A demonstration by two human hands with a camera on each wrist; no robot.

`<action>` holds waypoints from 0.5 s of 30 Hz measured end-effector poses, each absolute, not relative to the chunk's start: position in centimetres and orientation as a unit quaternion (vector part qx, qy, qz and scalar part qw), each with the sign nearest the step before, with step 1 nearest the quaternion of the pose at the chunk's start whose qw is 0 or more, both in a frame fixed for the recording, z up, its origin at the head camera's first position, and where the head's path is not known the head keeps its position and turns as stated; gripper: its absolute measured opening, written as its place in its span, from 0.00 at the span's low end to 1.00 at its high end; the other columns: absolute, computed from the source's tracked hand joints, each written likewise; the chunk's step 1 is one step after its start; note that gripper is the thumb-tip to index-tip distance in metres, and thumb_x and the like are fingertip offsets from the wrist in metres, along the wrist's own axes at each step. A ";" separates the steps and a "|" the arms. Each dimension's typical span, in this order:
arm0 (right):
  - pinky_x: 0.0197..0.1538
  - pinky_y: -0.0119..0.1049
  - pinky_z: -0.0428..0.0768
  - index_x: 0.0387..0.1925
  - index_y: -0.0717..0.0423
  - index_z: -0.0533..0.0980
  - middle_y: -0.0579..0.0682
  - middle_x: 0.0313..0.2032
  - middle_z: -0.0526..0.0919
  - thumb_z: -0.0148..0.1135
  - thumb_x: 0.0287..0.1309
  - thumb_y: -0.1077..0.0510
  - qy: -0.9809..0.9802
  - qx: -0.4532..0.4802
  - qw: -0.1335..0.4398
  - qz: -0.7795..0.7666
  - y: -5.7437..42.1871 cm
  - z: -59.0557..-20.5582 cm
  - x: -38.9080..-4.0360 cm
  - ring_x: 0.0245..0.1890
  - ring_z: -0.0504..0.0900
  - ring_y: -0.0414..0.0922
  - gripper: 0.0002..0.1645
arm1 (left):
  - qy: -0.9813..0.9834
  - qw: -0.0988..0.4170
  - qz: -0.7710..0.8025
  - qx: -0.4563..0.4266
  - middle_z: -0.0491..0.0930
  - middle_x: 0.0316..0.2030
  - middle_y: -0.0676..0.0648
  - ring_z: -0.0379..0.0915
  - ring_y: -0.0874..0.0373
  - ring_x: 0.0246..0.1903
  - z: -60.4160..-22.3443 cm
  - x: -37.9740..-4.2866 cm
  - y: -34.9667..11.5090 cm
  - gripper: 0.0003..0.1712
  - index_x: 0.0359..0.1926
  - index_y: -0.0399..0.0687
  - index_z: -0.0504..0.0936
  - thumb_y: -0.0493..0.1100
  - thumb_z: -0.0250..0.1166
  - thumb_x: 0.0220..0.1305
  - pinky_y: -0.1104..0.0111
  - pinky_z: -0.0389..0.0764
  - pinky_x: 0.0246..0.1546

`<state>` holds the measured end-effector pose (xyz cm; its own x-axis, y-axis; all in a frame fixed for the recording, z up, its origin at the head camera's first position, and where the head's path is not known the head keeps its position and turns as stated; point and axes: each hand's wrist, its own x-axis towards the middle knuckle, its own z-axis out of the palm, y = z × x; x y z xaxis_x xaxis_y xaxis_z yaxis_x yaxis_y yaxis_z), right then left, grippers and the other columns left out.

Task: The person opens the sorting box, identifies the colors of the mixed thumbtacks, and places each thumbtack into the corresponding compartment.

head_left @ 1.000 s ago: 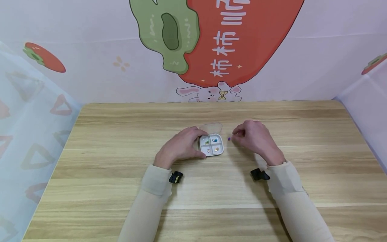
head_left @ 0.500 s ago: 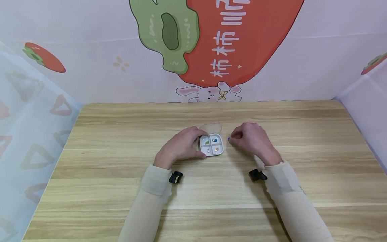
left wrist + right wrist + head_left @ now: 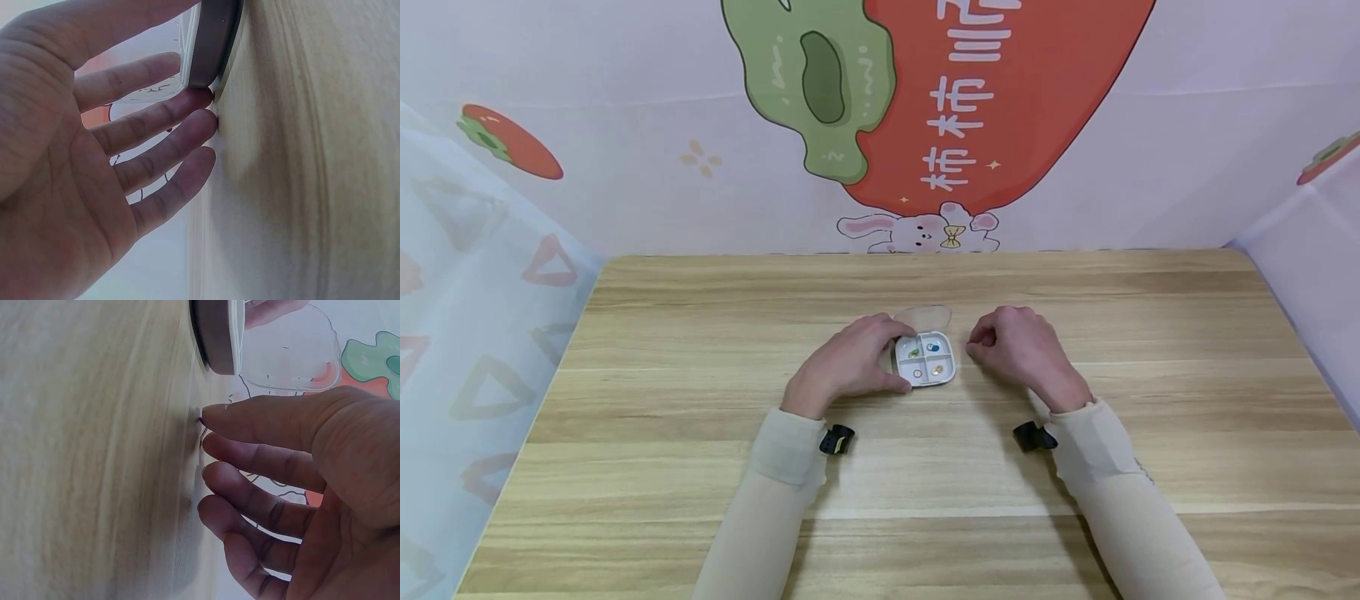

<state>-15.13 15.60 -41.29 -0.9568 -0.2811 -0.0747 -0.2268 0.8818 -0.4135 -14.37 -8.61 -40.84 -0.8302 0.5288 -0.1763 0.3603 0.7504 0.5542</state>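
Note:
A small white pill box [image 3: 925,372] with four compartments lies on the table, its clear lid [image 3: 923,317] swung back. Small coloured pieces sit inside it, among them a green piece [image 3: 913,354], a blue piece [image 3: 935,347] and orange-toned ones, too small to identify. My left hand [image 3: 850,358] holds the box from the left, thumb at the near edge and index finger at the far one. To the right of the box, my right hand [image 3: 1022,350] pinches a small purple piece [image 3: 201,420] at table level between thumb and index finger, mostly hidden by the fingertips.
The wooden table [image 3: 625,467] reaches to a printed cloth backdrop [image 3: 647,183] at the back. More cloth hangs along the left and right sides. Black wrist straps [image 3: 837,439] sit at both sleeve cuffs.
My right hand has shifted slightly left and toward me, and its thumb and index finger have closed over the purple piece, which shows no more in the head view. My left hand stays put.

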 end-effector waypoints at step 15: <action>0.31 0.38 0.68 0.24 0.48 0.80 0.43 0.22 0.74 0.64 0.49 0.55 0.968 -0.129 0.070 -0.204 15.7 -40.9 -15.1 0.27 0.71 0.44 0.03 | 0.921 0.159 0.256 0.246 0.72 0.45 0.56 0.67 0.60 0.43 -40.9 -14.5 -8.6 0.39 0.56 0.53 0.74 0.56 0.74 0.39 0.72 0.66 0.46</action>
